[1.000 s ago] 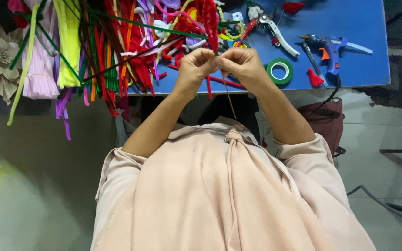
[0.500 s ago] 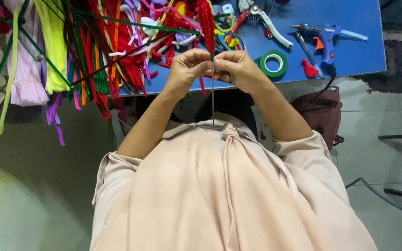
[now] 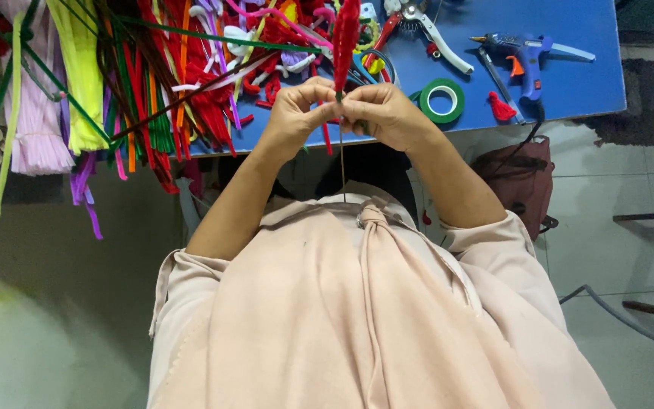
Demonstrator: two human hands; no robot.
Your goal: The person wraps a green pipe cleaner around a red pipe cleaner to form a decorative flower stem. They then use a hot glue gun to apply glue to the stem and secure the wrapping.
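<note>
Blue rectangular tabletop (image 3: 569, 83) fills twelve o'clock, heaped at eleven with bright fuzzy craft stems (image 3: 153, 83). Left hand (image 3: 297, 113) and right hand (image 3: 384, 113) meet at centre, fingers pinched together on a red fuzzy wrapped stem on thin wire (image 3: 344, 38). At one o'clock lie a blue glue gun (image 3: 524, 54) and green tape roll (image 3: 442, 100).

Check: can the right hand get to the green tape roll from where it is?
Probably yes. The green tape roll lies flat on the blue table just beside the right hand, nothing between them. But both hands pinch the red pipe-cleaner piece, so one must let go first.
</note>
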